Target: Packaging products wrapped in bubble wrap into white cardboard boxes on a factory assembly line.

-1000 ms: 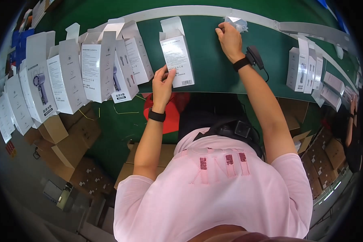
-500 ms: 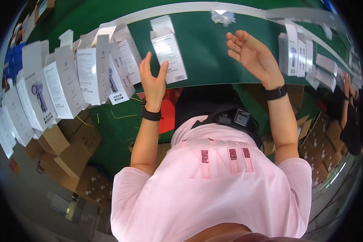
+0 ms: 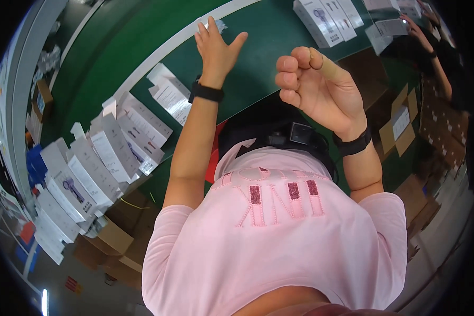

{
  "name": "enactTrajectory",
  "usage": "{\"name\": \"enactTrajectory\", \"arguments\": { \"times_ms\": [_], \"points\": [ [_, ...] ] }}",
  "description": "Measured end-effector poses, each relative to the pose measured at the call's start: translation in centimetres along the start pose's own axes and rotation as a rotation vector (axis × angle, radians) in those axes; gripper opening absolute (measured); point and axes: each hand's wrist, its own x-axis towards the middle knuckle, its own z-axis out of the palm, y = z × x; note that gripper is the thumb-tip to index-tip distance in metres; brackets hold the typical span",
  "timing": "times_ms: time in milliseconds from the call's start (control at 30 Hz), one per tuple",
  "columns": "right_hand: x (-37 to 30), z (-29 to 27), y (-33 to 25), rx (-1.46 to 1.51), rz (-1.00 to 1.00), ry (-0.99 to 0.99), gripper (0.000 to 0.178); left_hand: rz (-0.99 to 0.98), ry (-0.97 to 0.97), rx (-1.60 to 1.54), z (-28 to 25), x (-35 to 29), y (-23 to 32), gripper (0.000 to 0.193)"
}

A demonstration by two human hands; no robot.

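My left hand [image 3: 216,55] is open over the green table [image 3: 260,63], its fingers spread and holding nothing. Just beyond its fingertips lies a crumpled clear plastic bag [image 3: 222,26], partly covered by the hand. My right hand [image 3: 324,89] is raised near the table's front edge, palm showing. Its fingers curl loosely and nothing shows in them. Left of my left forearm, a white carton [image 3: 171,97] with its end flap up lies on the table, partly hidden by my wrist.
Several white cartons with open flaps [image 3: 113,150] stand in a row at the left. More white cartons [image 3: 321,23] stand at the far right. Another person's hand [image 3: 417,32] is beside a small carton [image 3: 392,27]. An open cardboard box [image 3: 403,121] stands below at the right.
The view has turned, so the table and cartons appear shifted left and tilted. My left hand has moved from beside the single carton to the plastic bag. My right hand stays raised.
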Motion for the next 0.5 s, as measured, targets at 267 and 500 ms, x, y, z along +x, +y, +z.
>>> {"name": "enactTrajectory", "arguments": {
  "times_ms": [267, 500],
  "points": [
    [-5.0, -1.1, -2.0, -0.07, -0.1, 0.151, 0.015, 0.049, -0.197, 0.514, 5.7, 2.6, -6.2, 0.072],
    [-21.2, -15.1, -5.0, -2.475, 0.81, 1.201, 0.072, 0.031, -0.217, 0.487, 4.2, -4.1, -5.9, 0.073]
  ]
}}
